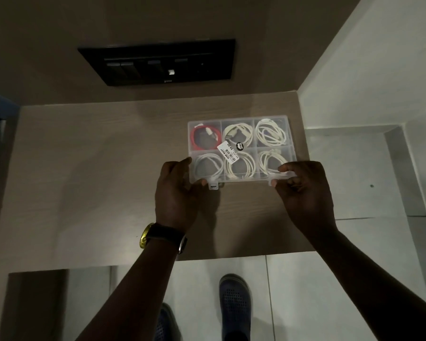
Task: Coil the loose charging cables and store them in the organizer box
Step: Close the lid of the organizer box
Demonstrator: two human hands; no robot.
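Sitting near the right edge of the bench, the clear organizer box, lid shut over six coiled cables, looks light, rigid and slick; left hand and right hand each grip closed on its near edge by the latches, probably the safest hold.

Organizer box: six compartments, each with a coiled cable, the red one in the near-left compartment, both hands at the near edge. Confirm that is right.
Not quite. In the head view the red cable lies in the far-left compartment of the organizer box, not the near-left, which holds a white cable. The rest stands: six compartments, each with a coil, and the left hand and right hand at the near edge.
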